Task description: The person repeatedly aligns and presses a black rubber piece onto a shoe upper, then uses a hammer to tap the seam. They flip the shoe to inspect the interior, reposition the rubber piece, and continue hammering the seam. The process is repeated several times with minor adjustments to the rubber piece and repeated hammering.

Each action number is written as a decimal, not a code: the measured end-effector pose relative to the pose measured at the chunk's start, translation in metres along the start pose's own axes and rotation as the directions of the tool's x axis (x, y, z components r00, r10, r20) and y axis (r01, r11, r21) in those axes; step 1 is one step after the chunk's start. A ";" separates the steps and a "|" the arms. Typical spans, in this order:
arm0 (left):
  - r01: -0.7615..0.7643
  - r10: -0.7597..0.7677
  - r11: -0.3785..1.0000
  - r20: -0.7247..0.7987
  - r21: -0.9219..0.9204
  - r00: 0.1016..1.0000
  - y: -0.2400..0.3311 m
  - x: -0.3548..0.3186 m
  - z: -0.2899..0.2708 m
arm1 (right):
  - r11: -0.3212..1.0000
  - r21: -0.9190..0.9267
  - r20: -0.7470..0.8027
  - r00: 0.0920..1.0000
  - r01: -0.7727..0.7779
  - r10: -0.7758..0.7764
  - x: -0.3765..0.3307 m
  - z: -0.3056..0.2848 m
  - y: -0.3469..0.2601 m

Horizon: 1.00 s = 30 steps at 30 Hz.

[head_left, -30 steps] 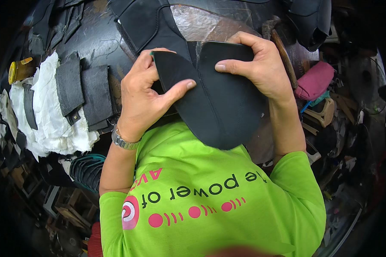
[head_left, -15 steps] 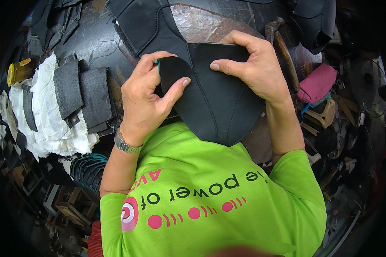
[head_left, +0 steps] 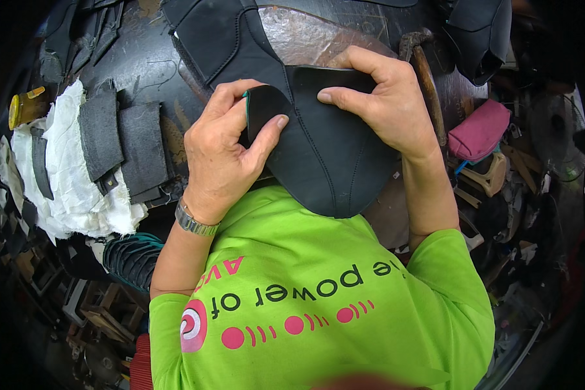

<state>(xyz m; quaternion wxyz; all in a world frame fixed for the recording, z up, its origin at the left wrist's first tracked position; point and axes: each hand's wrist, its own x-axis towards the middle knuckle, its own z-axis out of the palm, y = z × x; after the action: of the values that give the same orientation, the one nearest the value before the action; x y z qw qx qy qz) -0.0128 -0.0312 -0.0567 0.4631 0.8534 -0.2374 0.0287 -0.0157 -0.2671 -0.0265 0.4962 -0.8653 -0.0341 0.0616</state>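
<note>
Left grip: clamped on black stitched piece, thumb flat on the near face, fingers curled behind its upper left flap.
Right grip: clamped on the same piece, thumb on the upper right face, fingers over and behind the top edge.
Black piece vs grips: between the two, most of it hanging below both thumbs; rounded end points toward the wearer, over green shirt; contact with shirt, cannot tell.
Seams: two stitched lines run down the piece toward the rounded end, both clear of the thumbs.
Left flap: bent up, teal showing at its edge by the left fingers.
Beyond the grips: second black stitched part lying on dark surface.
Beside right grip: wooden handle, near, not held; pink pouch farther right.
Left of left grip: white cloth with dark grey strips on top, amber jar at its far end.
Left wrist: metal watch.
</note>
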 end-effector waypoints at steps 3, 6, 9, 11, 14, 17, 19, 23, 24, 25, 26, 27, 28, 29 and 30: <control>0.001 -0.001 1.000 -0.001 0.007 1.000 0.001 0.001 0.001 | 0.978 -0.022 -0.069 0.976 0.206 -0.207 0.004 0.003 0.002; -0.040 0.040 0.999 -0.020 0.011 0.999 0.000 0.003 0.001 | 0.989 0.100 -0.055 0.994 0.104 -0.099 0.006 0.003 0.004; -0.032 0.032 0.999 -0.011 0.017 0.999 0.000 0.003 0.001 | 0.998 0.030 0.045 0.997 0.057 -0.059 0.008 -0.002 0.006; -0.015 0.015 1.000 -0.005 0.017 1.000 0.001 0.002 0.001 | 0.996 0.076 0.089 0.995 0.042 -0.049 0.010 -0.006 0.006; -0.016 0.016 1.000 -0.014 0.025 1.000 0.001 0.001 0.001 | 0.993 0.116 0.128 0.992 -0.034 0.019 0.014 -0.009 0.006; -0.040 0.041 0.998 -0.023 0.050 0.999 0.000 0.001 0.002 | 0.990 0.119 0.148 0.987 -0.078 0.060 0.017 -0.009 0.005; -0.042 0.044 0.997 -0.026 0.060 0.999 -0.001 0.001 0.002 | 0.993 0.092 0.152 0.986 -0.077 0.063 0.019 -0.010 0.004; -0.038 0.039 0.998 -0.029 0.051 0.999 -0.002 0.000 0.003 | 0.995 0.076 0.168 0.985 -0.059 0.046 0.021 -0.011 0.003; -0.037 0.038 0.998 -0.027 0.057 0.999 -0.002 0.000 0.003 | 0.994 0.092 0.172 0.984 -0.058 0.042 0.021 -0.011 0.003; -0.029 0.030 0.998 -0.029 0.056 0.999 -0.002 0.000 0.003 | 0.993 0.093 0.178 0.982 -0.073 0.055 0.022 -0.012 0.003; -0.033 0.035 0.997 -0.030 0.064 0.999 -0.002 0.000 0.003 | 0.992 0.093 0.184 0.981 -0.087 0.068 0.022 -0.012 0.003; -0.029 0.032 0.997 -0.035 0.065 0.999 -0.001 0.000 0.004 | 0.992 0.087 0.192 0.979 -0.093 0.075 0.022 -0.012 0.003; -0.020 0.022 0.998 -0.039 0.064 0.999 -0.001 0.000 0.005 | 0.993 0.082 0.189 0.979 -0.089 0.072 0.022 -0.012 0.003; -0.027 0.030 0.997 -0.046 0.071 0.999 0.000 0.000 0.005 | 0.994 0.072 0.190 0.980 -0.077 0.062 0.022 -0.012 0.003; -0.028 0.031 0.997 -0.049 0.075 0.998 0.000 0.000 0.005 | 0.996 0.064 0.189 0.981 -0.056 0.043 0.021 -0.012 0.003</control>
<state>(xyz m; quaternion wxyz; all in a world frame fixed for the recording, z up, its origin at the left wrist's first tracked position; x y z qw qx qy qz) -0.0137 -0.0357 -0.0597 0.4363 0.8655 -0.2369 0.0659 0.0073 -0.2766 -0.0249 0.5187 -0.8387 -0.0570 0.1560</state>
